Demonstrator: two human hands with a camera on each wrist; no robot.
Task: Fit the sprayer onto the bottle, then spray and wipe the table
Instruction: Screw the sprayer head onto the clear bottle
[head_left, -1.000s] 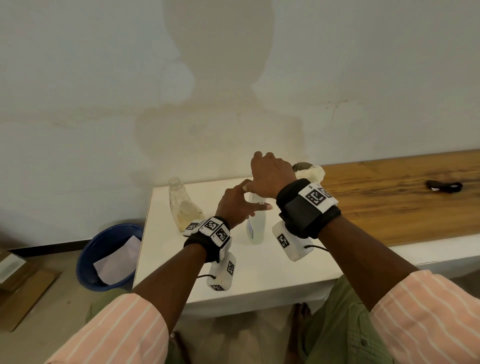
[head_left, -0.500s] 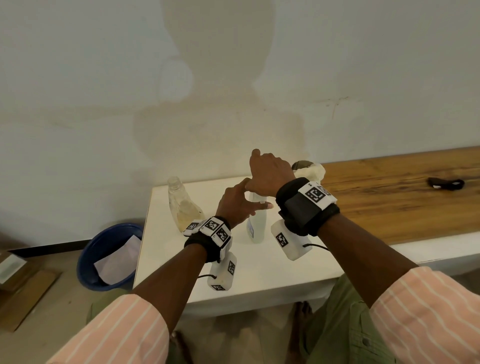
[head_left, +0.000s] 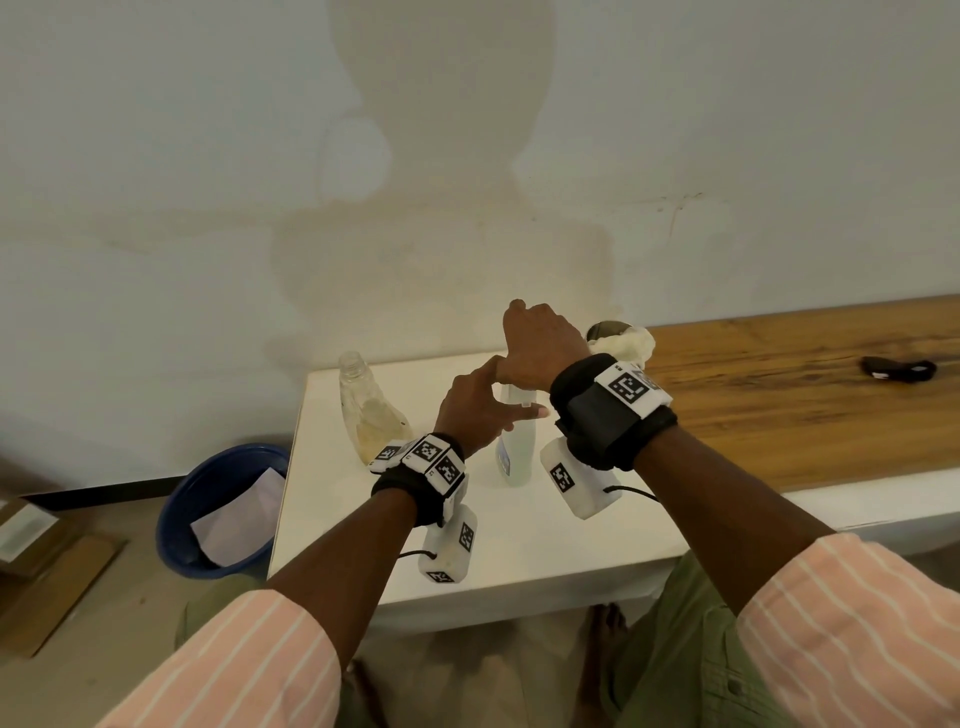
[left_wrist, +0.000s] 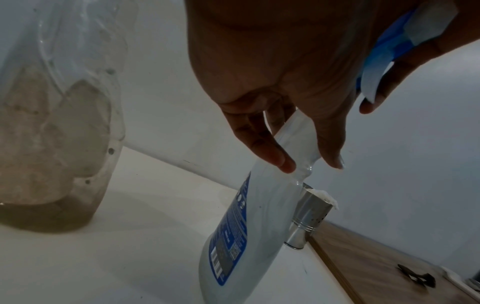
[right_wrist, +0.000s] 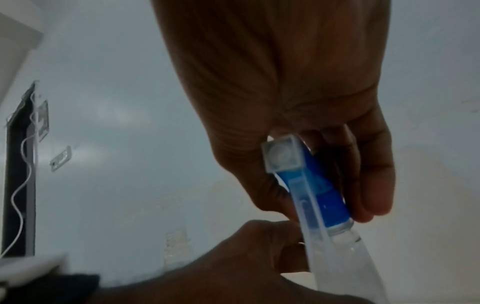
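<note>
A clear spray bottle (head_left: 515, 451) with a blue label stands on the white table (head_left: 519, 551). My left hand (head_left: 511, 392) pinches its narrow neck (left_wrist: 296, 142) between thumb and fingers. A blue and white sprayer head (right_wrist: 315, 185) sits on top of the neck, and my right hand (head_left: 535, 348) grips it from above, fingers curled round it. In the head view the right hand hides the sprayer. A white cloth (head_left: 626, 340) is stuffed in a steel cup (left_wrist: 309, 216) just behind the bottle.
A second, capless clear bottle (head_left: 366, 410) with cloudy residue stands to the left. A blue basin (head_left: 223, 512) holding paper sits on the floor beside the table. A wooden bench top (head_left: 779, 395) with a small black object (head_left: 898, 369) runs off to the right.
My right hand has risen and turned slightly on top of the bottle. The left thumb has lifted a little. The bottle stands where it was.
</note>
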